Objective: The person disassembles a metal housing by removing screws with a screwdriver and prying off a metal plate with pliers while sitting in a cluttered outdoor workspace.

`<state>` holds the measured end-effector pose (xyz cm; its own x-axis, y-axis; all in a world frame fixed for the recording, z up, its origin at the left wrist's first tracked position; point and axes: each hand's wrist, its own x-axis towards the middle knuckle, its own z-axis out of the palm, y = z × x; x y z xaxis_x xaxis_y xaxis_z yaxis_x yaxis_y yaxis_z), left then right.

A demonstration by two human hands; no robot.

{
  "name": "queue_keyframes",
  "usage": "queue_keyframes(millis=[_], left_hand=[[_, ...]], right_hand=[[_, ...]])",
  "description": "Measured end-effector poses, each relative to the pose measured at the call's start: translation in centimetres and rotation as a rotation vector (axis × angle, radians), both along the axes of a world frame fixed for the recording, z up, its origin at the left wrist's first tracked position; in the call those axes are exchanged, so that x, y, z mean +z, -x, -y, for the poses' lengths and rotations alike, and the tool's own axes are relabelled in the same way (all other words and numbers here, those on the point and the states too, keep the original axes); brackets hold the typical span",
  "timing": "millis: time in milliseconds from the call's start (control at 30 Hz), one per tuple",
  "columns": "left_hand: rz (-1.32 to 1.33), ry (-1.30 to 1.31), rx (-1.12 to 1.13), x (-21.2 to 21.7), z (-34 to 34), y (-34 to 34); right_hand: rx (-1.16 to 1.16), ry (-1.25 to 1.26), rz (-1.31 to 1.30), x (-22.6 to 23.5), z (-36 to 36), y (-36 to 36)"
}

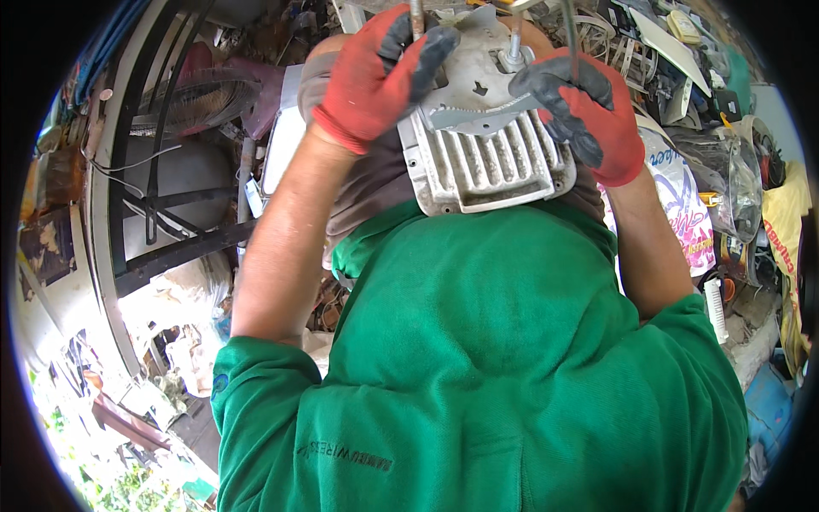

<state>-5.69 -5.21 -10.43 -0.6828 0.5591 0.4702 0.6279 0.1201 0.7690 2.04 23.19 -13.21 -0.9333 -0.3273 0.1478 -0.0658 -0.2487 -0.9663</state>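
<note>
Grey cast-metal housing (482,162), ribbed on its lower face, sits in the upper centre of the frame, resting against the lap above the green shirt (486,341). The ribs run in a row across a rounded-rectangular plate with a raised rim. A flat toothed metal piece (482,118) lies across the top of the ribs, slanting up toward the right. Above it a threaded stud with a nut (514,53) stands out of the housing's pale upper part.

Left hand (380,72), in a red glove with dark grey fingers, is at the upper left of the housing. Its fingers curl over the housing's top left edge and close round a thin metal rod (416,19) that runs out of the top of the frame. Grip is tight.

Right hand (584,107), same kind of glove, is at the upper right of the housing. Its dark fingers press on the right end of the toothed piece, closed against it; a second thin rod (570,34) passes just above the knuckles, and whether the hand grips it I cannot tell.

Both bare forearms run down from the gloves to green sleeves.

Surroundings: a dark fan guard (200,98) in the upper left of the frame, dark metal frame bars (179,252) at the left, a white printed bag (682,213) at the right just beside the right forearm, and a heap of mixed scrap and a yellow bag (781,222) along the right edge.
</note>
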Motion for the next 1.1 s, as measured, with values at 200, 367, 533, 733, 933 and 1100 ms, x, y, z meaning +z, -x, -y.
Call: queue_keyframes(millis=[200, 367, 533, 733, 933, 1100], left_hand=[[-0.513, 0.206, 0.438, 2.8, -3.2, -2.0], [-0.036, 0.057, 0.346, 4.2, -3.1, -1.6], [-0.009, 0.095, 0.412, 0.9, -0.3, -0.8], [-0.219, 0.450, 0.423, 4.3, -1.9, -0.4], [-0.238, 0.303, 0.384, 3.2, -1.6, 0.4], [-0.211, 0.276, 0.424, 2.4, -1.3, 0.1]], right_hand=[[-0.078, 0.403, -0.005, -1.0, -2.3, 0.3], [-0.303, -0.269, 0.019, 2.5, -2.3, -7.7], [-0.099, -0.915, -0.551, 3.6, -1.2, -10.3], [0.190, -1.185, -0.565, 8.1, 3.4, -8.2], [0.127, -0.913, -0.695, 11.1, 1.4, -6.5], [-0.572, -0.849, -0.428, 6.2, -5.9, 2.0]])
